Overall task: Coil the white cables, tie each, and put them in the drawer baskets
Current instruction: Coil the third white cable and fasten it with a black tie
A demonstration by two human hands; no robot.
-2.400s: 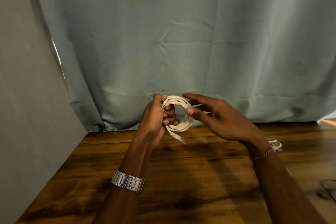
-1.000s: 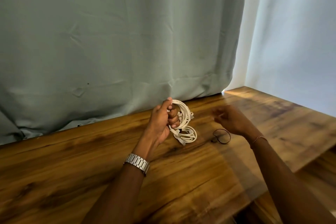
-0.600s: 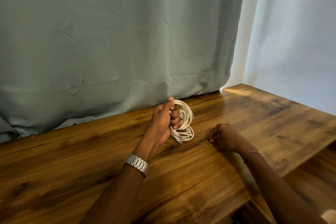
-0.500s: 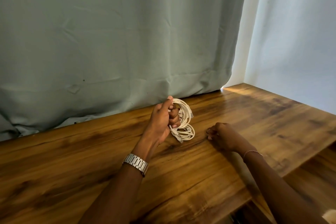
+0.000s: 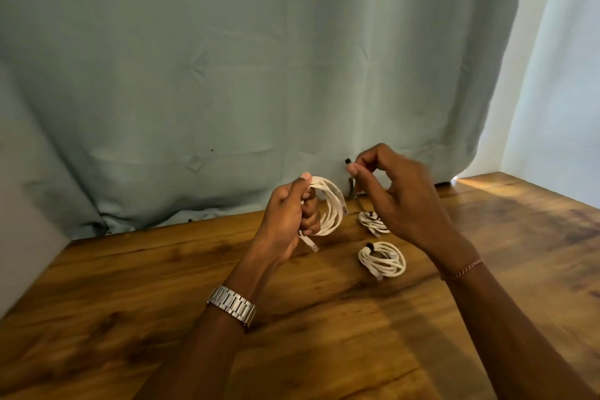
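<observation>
My left hand (image 5: 289, 214) grips a coiled white cable (image 5: 332, 208) upright above the wooden table (image 5: 162, 286), its plug end hanging below the fist. Just to the right, my right hand (image 5: 396, 195) is raised and pinches a thin black tie (image 5: 350, 172) between thumb and fingers. Two tied white coils lie on the table: one (image 5: 383, 260) in front of my right wrist, the other (image 5: 373, 222) partly hidden behind my right hand.
A pale green curtain (image 5: 259, 75) hangs along the back edge of the table. A grey wall (image 5: 19, 237) closes the left side, and a white wall (image 5: 558, 107) stands at the right. No drawer or basket is in view.
My right hand went to the table at the right, picked up the black tie and rose beside the coil. The view swung right, then back left. My left hand kept gripping the coil.
</observation>
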